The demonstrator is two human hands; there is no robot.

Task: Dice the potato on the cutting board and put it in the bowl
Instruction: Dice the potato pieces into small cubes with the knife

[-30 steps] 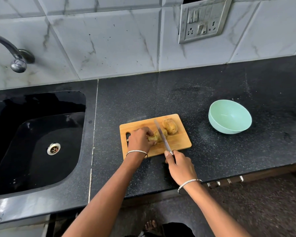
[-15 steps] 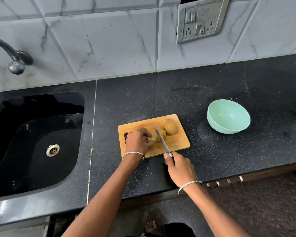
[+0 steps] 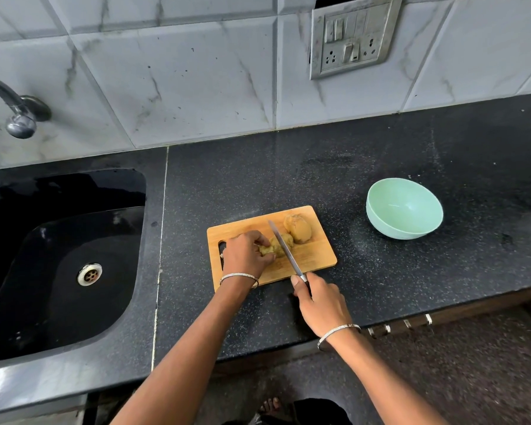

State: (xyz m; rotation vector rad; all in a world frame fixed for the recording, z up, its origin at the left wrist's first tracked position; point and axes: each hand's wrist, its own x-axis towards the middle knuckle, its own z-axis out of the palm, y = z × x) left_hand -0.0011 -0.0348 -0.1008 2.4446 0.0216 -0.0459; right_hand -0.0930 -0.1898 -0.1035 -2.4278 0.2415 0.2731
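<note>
My right hand [image 3: 322, 302] grips the knife [image 3: 284, 251] at the near edge of the cutting board [image 3: 314, 260], its blade across the potato piece [image 3: 277, 247] my left hand [image 3: 246, 254] pinches. A bigger potato chunk [image 3: 298, 230] lies just behind; the green bowl [image 3: 393, 229] sits well apart, far right

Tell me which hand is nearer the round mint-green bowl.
Right. The right hand grips the steel knife, left of the mint-green bowl; the left hand holds the cut potato farther left.

Black speckled bench [image 3: 350, 167]; black sink [image 3: 59, 271] left, tap [image 3: 16, 111] above; marbled white wall tiles [image 3: 181, 72]; socket plate [image 3: 353, 35] far right.
</note>
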